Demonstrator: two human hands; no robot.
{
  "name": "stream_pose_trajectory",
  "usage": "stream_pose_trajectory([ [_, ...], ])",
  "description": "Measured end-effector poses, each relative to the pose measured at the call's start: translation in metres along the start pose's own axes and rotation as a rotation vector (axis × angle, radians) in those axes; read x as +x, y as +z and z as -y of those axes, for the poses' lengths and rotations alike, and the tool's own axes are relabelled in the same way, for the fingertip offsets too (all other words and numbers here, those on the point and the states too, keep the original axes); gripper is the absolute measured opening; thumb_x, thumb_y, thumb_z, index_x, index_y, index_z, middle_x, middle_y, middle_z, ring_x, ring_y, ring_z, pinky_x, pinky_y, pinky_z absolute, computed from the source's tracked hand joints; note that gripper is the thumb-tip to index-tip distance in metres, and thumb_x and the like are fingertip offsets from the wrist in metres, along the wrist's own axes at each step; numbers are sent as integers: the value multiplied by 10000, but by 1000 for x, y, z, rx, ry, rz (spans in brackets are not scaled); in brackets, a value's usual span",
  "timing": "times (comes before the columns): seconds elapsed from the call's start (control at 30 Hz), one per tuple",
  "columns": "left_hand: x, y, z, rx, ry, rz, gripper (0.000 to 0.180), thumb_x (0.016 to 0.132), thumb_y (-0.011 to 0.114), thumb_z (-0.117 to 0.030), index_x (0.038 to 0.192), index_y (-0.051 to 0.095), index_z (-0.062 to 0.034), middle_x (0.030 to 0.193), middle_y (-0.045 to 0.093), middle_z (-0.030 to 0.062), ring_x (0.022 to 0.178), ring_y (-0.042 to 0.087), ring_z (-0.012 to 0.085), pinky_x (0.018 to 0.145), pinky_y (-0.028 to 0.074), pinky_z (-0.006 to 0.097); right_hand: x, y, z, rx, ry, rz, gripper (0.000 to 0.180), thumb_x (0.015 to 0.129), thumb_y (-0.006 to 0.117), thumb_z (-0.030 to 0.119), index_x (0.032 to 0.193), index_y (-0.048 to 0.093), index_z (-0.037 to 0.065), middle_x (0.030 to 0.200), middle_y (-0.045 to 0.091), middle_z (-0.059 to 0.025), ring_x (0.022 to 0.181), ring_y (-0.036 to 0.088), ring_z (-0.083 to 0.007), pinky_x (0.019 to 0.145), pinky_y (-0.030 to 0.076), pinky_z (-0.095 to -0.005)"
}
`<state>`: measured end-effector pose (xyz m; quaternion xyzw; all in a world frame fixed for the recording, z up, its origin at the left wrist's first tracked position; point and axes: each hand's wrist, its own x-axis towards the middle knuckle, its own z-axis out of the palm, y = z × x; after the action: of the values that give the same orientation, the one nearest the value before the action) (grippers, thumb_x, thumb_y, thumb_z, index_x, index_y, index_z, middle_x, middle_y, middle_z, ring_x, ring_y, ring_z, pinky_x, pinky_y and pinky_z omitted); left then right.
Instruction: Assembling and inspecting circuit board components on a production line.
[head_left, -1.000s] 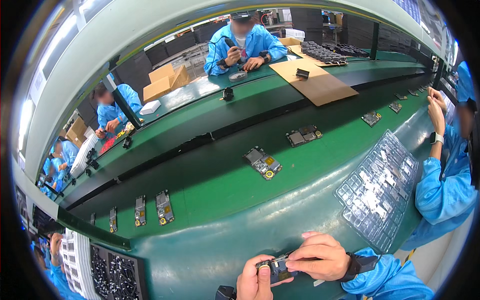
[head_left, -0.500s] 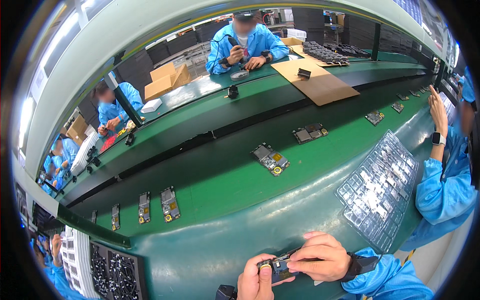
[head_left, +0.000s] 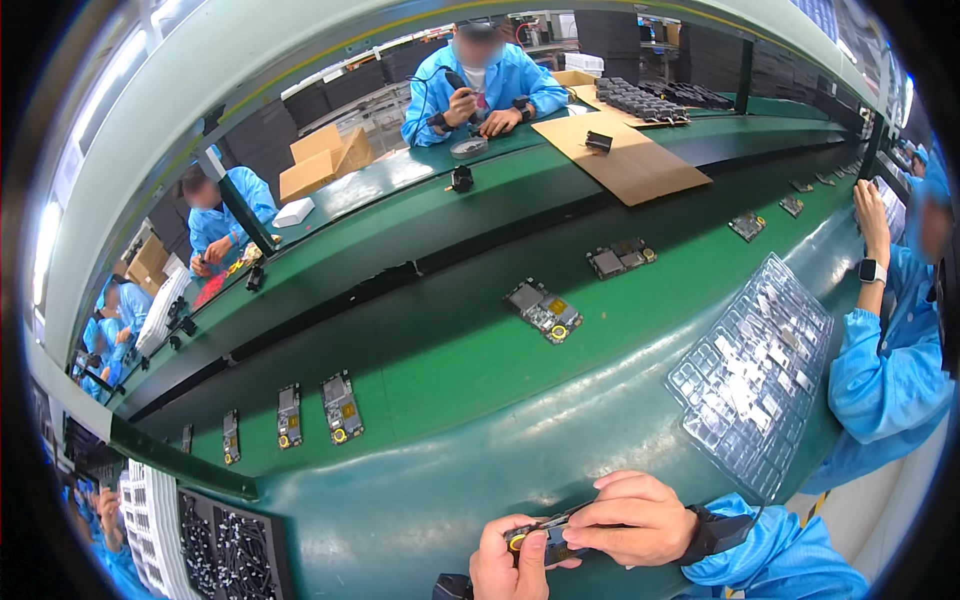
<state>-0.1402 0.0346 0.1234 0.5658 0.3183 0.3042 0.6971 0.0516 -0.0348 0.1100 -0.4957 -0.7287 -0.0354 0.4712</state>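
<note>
Both hands are holding one small circuit board. The left hand is gripping its end. The right hand is pinching its top.

Bare green bench ledge is lying open just ahead of the hands. To the right, a clear tray is blocking the ledge; to the left, a black parts tray is crowding the corner. On the belt, open lanes are running between the spaced boards, well apart.
</note>
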Motion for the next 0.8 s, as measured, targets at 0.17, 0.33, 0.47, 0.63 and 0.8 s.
stream_pose_trajectory([
  [0.17,-2,4,1,10,23,-38,189,1051,482,-78,1218,451,6,991,609,116,802,672,165,653,631,301,-2,3,1,19,-13,-9,372,751,686,-22,1102,761,77,1088,710,-38,980,646,-218,956,548,-413],
  [0.33,-2,5,2,-1,20,-61,167,1054,470,-74,1201,445,0,994,620,123,784,673,165,638,621,289,0,5,1,28,-3,-10,382,748,695,-26,1112,758,73,1109,709,-36,1004,646,-216,983,537,-417],
  [0.47,-1,4,2,8,45,-67,162,1053,466,-67,1196,441,5,972,629,123,756,675,164,624,606,280,2,6,2,19,3,-15,381,749,707,-16,1116,758,75,1114,709,-35,1002,647,-213,1006,523,-420],
  [0.63,-2,2,2,46,78,-70,158,1051,462,-55,1191,441,17,959,638,127,727,673,160,610,591,271,1,7,2,15,-6,-8,361,768,716,3,1119,759,74,1110,710,-32,992,648,-208,1018,517,-424],
  [0.8,-4,2,4,106,167,-84,159,1043,474,-43,1185,452,25,970,660,145,705,674,161,614,581,261,1,9,4,21,-6,-36,348,770,732,13,1111,761,80,1096,709,-30,965,644,-208,1013,523,-422],
])
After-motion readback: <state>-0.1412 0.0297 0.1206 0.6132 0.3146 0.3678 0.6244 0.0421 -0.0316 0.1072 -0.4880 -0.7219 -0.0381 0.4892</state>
